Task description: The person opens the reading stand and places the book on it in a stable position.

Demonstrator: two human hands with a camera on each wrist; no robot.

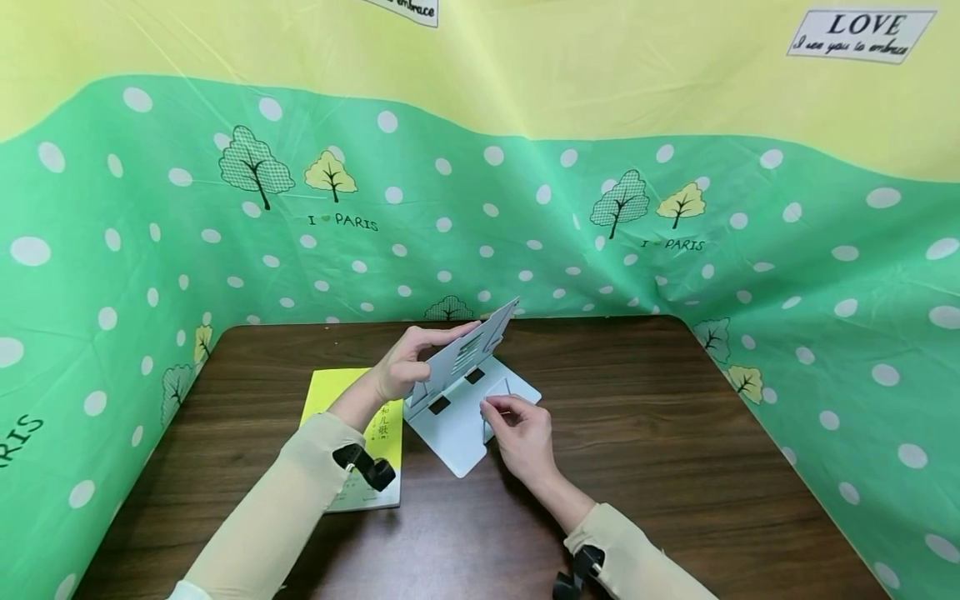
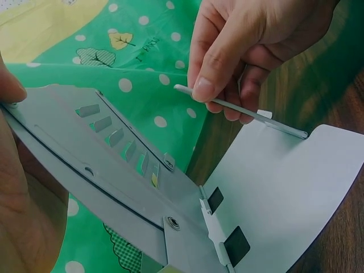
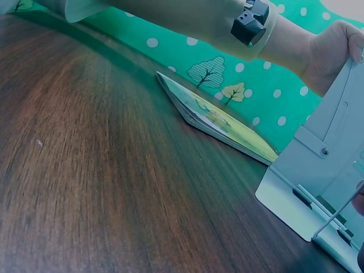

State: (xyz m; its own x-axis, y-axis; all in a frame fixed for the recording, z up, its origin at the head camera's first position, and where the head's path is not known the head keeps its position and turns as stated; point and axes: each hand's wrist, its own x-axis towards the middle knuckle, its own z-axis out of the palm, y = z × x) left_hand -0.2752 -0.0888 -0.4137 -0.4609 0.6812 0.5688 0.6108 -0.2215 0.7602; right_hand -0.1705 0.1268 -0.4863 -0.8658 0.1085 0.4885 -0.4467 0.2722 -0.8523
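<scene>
A light grey metal folding book stand lies open on the table. Its slotted panel [image 1: 457, 354] is tilted up, and its flat base plate [image 1: 457, 446] rests below, joined along a hinge with two dark pads [image 2: 236, 247]. My left hand [image 1: 397, 371] grips the raised panel by its upper edge, thumb on one face. Over the base plate, my right hand [image 1: 525, 433] pinches a thin wire bar [image 2: 276, 123] between thumb and fingers. One end of the bar meets the plate's edge, while the other pokes out past the fingertips. A row of cut slots [image 2: 115, 136] faces the bar.
A yellow book [image 1: 386, 458] lies flat just left of the stand, partly under my left forearm. The dark wooden table [image 1: 675, 467] extends to the right. A green and yellow printed cloth [image 1: 480, 217] hangs behind and at both sides.
</scene>
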